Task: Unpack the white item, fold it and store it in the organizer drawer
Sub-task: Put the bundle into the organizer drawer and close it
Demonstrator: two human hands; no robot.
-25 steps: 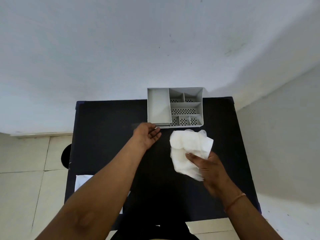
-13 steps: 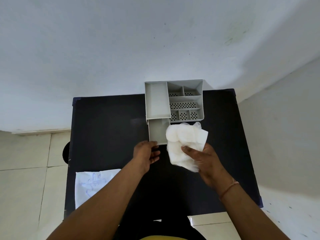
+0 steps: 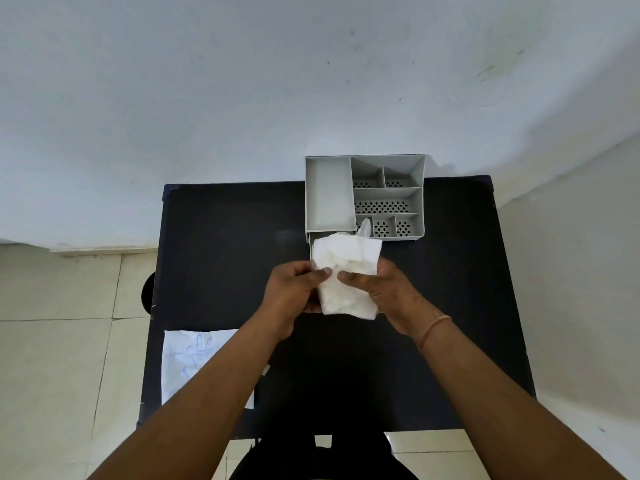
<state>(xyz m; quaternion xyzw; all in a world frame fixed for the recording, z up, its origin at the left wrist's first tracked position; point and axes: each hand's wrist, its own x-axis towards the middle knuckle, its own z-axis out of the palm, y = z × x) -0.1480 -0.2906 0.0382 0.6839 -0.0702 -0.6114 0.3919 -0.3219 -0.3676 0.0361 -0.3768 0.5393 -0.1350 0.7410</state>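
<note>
A folded white item (image 3: 346, 271), crumpled and thin, is held between both hands above the black table (image 3: 225, 254). My left hand (image 3: 294, 289) pinches its left edge and my right hand (image 3: 381, 289) grips its right side. Just behind it stands the grey organizer (image 3: 329, 195) with several compartments, some with perforated floors. Its drawer (image 3: 311, 237) is pulled out toward me below the left compartment and is mostly hidden by the white item.
An empty printed plastic wrapper (image 3: 194, 362) lies flat at the table's near left corner. A white wall rises behind the organizer. Tiled floor shows at left, with a dark round object (image 3: 147, 296) beside the table edge.
My left hand pulled the drawer out, then let go and came over to take the white item. My right hand brought the item leftward over the open drawer.
</note>
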